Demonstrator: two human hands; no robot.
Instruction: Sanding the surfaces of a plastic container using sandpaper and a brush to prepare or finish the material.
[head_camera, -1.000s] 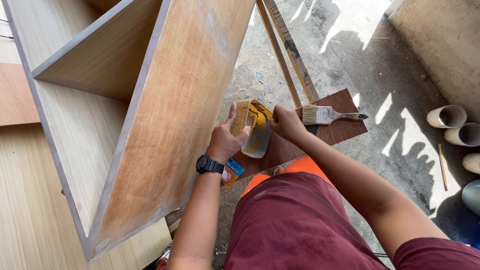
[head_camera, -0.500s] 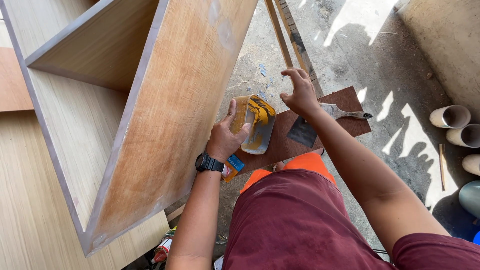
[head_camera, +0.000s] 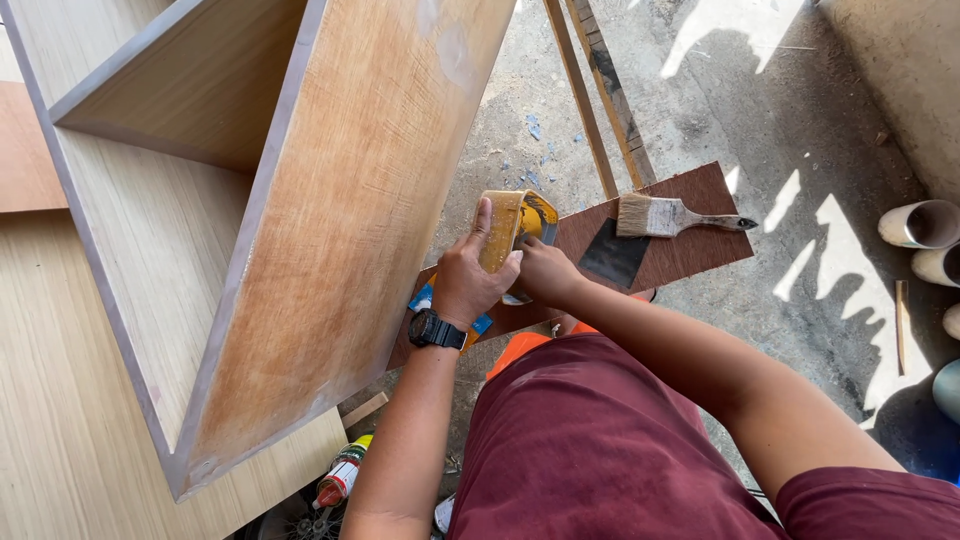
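1. Left hand (head_camera: 468, 280): wearing a black wristwatch (head_camera: 437, 329), wrapped around the side of a yellow glue tin (head_camera: 508, 232), thumb up along it.
2. Right hand (head_camera: 543, 272): closed on the tin's lower near edge.
3. Yellow glue tin: tilted, held over the left end of a dark brown board (head_camera: 660, 250).
4. Paintbrush (head_camera: 672, 215): lying on the board's far edge, near its right end.
5. Plywood cabinet (head_camera: 330, 240): just left of the hands.
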